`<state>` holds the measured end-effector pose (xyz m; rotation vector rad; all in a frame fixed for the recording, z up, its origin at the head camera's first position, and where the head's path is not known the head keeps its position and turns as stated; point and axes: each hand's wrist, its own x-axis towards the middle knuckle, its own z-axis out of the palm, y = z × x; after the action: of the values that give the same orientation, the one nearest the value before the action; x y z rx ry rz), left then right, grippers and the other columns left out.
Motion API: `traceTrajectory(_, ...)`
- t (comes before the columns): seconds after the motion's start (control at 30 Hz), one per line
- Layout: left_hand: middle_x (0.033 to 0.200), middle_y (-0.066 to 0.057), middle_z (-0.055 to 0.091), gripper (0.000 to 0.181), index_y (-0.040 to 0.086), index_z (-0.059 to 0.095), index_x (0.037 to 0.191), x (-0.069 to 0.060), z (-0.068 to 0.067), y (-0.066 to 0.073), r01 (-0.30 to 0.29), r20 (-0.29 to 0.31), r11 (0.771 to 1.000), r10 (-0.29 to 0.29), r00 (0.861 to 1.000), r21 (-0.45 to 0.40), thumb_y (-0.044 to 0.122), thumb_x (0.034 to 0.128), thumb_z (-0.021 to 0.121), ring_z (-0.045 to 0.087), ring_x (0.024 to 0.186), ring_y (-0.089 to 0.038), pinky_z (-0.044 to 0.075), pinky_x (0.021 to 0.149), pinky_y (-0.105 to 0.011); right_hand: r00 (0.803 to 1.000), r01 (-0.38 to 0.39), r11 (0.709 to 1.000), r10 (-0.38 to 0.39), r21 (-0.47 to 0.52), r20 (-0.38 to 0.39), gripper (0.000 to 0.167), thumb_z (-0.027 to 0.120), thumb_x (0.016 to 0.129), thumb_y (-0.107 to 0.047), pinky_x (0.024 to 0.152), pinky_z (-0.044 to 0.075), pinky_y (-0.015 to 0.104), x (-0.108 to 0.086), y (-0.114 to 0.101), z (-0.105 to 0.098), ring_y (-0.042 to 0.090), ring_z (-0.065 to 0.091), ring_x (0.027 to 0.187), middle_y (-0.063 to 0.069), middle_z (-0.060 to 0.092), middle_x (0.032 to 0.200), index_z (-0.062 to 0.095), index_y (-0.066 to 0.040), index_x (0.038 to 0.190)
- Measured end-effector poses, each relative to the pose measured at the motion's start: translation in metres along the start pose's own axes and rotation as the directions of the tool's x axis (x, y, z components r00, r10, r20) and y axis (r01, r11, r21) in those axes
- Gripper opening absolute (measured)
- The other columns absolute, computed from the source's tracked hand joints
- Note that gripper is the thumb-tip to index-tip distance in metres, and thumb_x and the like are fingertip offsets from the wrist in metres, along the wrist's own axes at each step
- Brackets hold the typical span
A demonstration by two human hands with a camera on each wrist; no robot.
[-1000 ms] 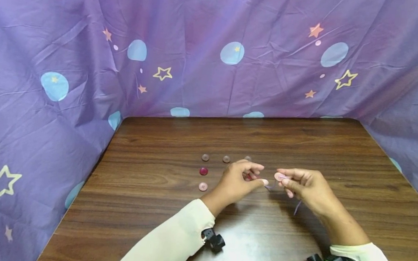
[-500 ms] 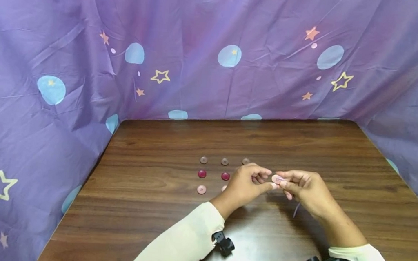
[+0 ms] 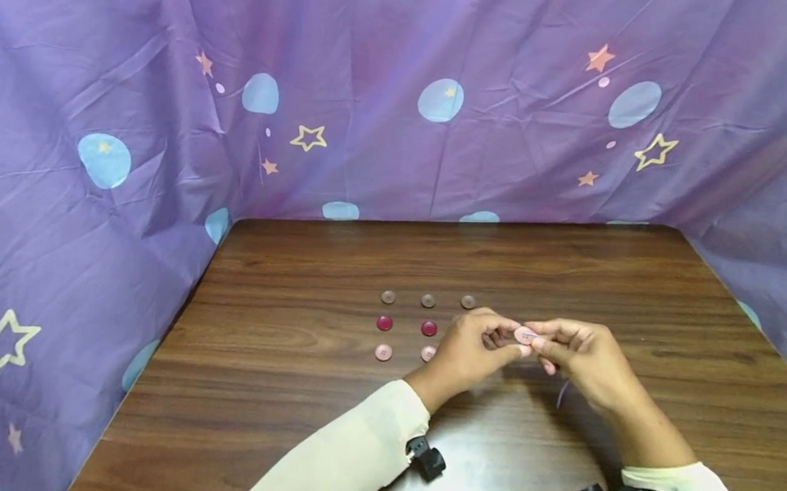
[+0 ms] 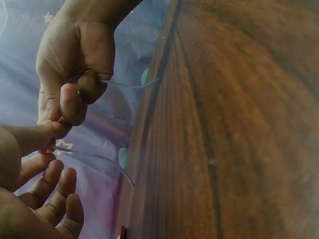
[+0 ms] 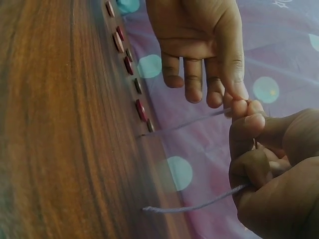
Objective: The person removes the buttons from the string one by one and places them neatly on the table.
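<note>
Out over the table, my right hand (image 3: 588, 363) pinches a pale pink button (image 3: 524, 334) between thumb and index finger. A thin purple string (image 3: 561, 394) lies across the button's face. In the right wrist view, one end of the string (image 5: 199, 204) hangs below the right hand's curled fingers. My left hand (image 3: 465, 350) meets the right at the button; its thumb and index finger pinch the string where it leaves the button, and the other end dangles there in the left wrist view. The left hand's other fingers (image 4: 60, 191) are spread loosely.
On the wooden table (image 3: 270, 405) buttons lie in rows: brown ones (image 3: 428, 301) farthest back, dark red ones (image 3: 384, 323) in the middle, pink ones (image 3: 383, 352) nearest. The left hand may cover others. A purple patterned cloth (image 3: 372, 82) hangs around the back and sides.
My left hand has moved right, from a gap beside the button to meeting it and the right fingertips. More buttons on the table show behind it. The right hand has barely moved.
</note>
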<state>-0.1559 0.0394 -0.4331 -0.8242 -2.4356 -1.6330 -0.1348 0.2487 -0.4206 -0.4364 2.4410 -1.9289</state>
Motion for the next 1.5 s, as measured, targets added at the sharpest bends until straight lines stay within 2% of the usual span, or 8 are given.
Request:
traceTrajectory(0.27,0.104,-0.014,0.076,0.027,0.0,0.081,0.116,0.0,0.004,0.001,-0.026,-0.035,1.0,0.026,0.999,0.002,0.007,0.0913,0.087,0.073,0.087,-0.02,0.06,0.079,-0.015,1.0,0.016,0.999,-0.016,0.043,-0.002,0.015,0.07,0.101,0.004,0.049,0.043,0.027,0.0,0.004,-0.001,0.003,0.059,0.06,-0.003,0.077,0.077,0.079,0.005,0.113)
traceTrajectory(0.43,0.104,-0.015,0.076,0.024,-0.001,0.081,0.115,-0.002,0.003,0.002,-0.05,-0.059,0.999,0.049,0.997,-0.01,0.007,0.0924,0.086,0.074,0.089,-0.026,0.061,0.079,-0.019,1.0,0.027,0.997,-0.027,0.075,0.006,0.017,0.07,0.1,0.007,0.048,0.044,0.024,0.001,0.004,-0.001,0.002,0.06,0.06,-0.007,0.081,0.085,0.081,0.001,0.112)
traceTrajectory(0.6,0.102,-0.016,0.076,0.02,-0.001,0.081,0.11,-0.005,0.001,0.0,-0.073,-0.079,0.997,0.07,0.994,-0.039,0.007,0.0921,0.086,0.074,0.087,-0.028,0.064,0.078,-0.027,1.0,0.011,1.0,-0.011,-0.004,-0.003,0.017,0.074,0.098,0.004,0.052,0.051,0.025,0.002,0.003,-0.001,0.002,0.062,0.062,-0.012,0.082,0.088,0.078,0.008,0.114)
traceTrajectory(0.87,0.098,-0.014,0.076,0.02,0.0,0.081,0.109,-0.004,0.001,-0.007,-0.094,-0.106,0.995,0.088,0.99,-0.045,0.006,0.0905,0.088,0.073,0.082,-0.023,0.064,0.076,-0.026,0.997,0.006,0.994,-0.014,-0.113,-0.075,0.022,0.079,0.096,0.001,0.055,0.053,0.026,0.002,-0.001,-0.005,0.004,0.064,0.064,-0.018,0.079,0.086,0.076,0.012,0.114)
traceTrajectory(1.07,0.099,-0.014,0.076,0.022,0.001,0.082,0.111,-0.005,0.003,-0.008,-0.092,-0.097,0.994,0.086,0.992,-0.052,0.008,0.0904,0.088,0.073,0.084,-0.024,0.064,0.076,-0.023,0.995,0.018,0.971,-0.042,-0.24,-0.094,0.017,0.08,0.097,-0.004,0.066,0.057,0.021,-0.001,0.0,-0.01,0.001,0.07,0.077,-0.016,0.08,0.088,0.08,0.006,0.11)
traceTrajectory(1.2,0.099,-0.014,0.077,0.022,0.002,0.082,0.11,-0.005,0.002,-0.008,-0.089,-0.095,0.994,0.083,0.992,-0.058,0.009,0.0905,0.089,0.073,0.083,-0.021,0.064,0.077,-0.023,0.994,0.02,0.956,-0.052,-0.293,-0.1,0.01,0.075,0.101,-0.007,0.062,0.052,0.023,-0.002,-0.002,-0.011,0.002,0.063,0.072,-0.014,0.075,0.083,0.079,0.002,0.106)
traceTrajectory(1.37,0.1,-0.014,0.077,0.023,0.003,0.082,0.112,-0.005,0.001,-0.007,-0.078,-0.094,0.995,0.073,0.993,-0.058,0.01,0.0901,0.089,0.07,0.082,-0.014,0.063,0.078,-0.022,0.99,-0.014,0.938,-0.035,-0.345,-0.137,0.012,0.069,0.106,-0.011,0.056,0.046,0.027,-0.001,-0.005,-0.013,0.002,0.053,0.065,-0.017,0.065,0.08,0.073,0.0,0.106)
traceTrajectory(1.5,0.099,-0.013,0.077,0.024,0.005,0.082,0.112,-0.005,0.0,-0.007,-0.074,-0.095,0.996,0.07,0.993,-0.038,0.011,0.0897,0.089,0.071,0.082,-0.014,0.06,0.078,-0.018,0.986,-0.019,0.944,-0.036,-0.329,-0.163,0.012,0.066,0.108,-0.008,0.051,0.042,0.027,0.0,-0.004,-0.016,0.002,0.047,0.06,-0.015,0.057,0.075,0.069,0.003,0.108)
